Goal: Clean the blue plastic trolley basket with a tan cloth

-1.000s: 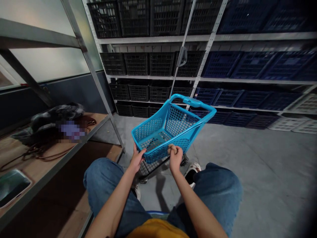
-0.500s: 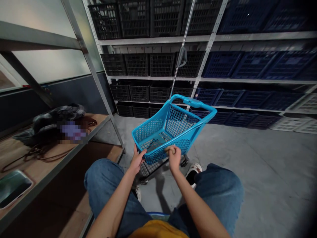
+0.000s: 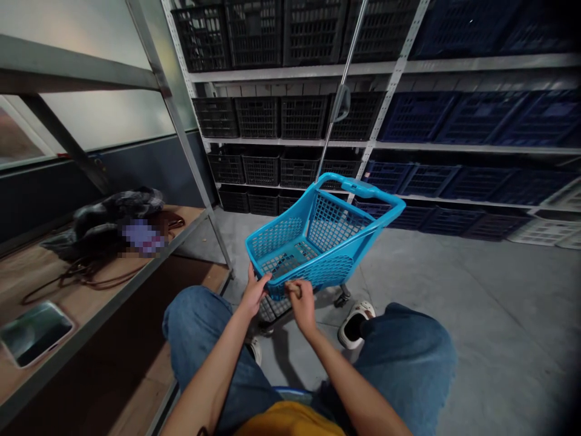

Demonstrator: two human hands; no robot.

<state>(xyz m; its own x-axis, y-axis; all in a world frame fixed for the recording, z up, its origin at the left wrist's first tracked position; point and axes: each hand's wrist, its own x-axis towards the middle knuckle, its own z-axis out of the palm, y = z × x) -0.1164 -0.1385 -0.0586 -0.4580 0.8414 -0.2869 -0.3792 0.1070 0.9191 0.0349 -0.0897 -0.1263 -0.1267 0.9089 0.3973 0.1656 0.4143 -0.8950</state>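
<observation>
A small blue shopping cart [image 3: 338, 260] with a mesh basket stands on the floor before my knees. My left hand [image 3: 255, 292] grips the rim at the near left corner of its basket, thumb over the top edge. Closed around a small tan, crumpled piece [image 3: 295, 289], my right hand [image 3: 303, 306] is at the near end of the basket's long side, close beside my left. My fingers cover most of the tan piece, and I cannot make out whether it is cloth or sponge.
To the left, a metal-framed shelf [image 3: 188, 236] carries a phone [image 3: 39, 333], dark checked fabric [image 3: 122, 206] and brown cord. Racks of black crates [image 3: 258, 118] and blue crates [image 3: 411, 115] line the back. A metal pole [image 3: 347, 66] rises behind the cart.
My right hand has slid left along the basket's side with the tan piece, toward my left hand. My left hand keeps its grip on the corner. The whole view has shifted slightly.
</observation>
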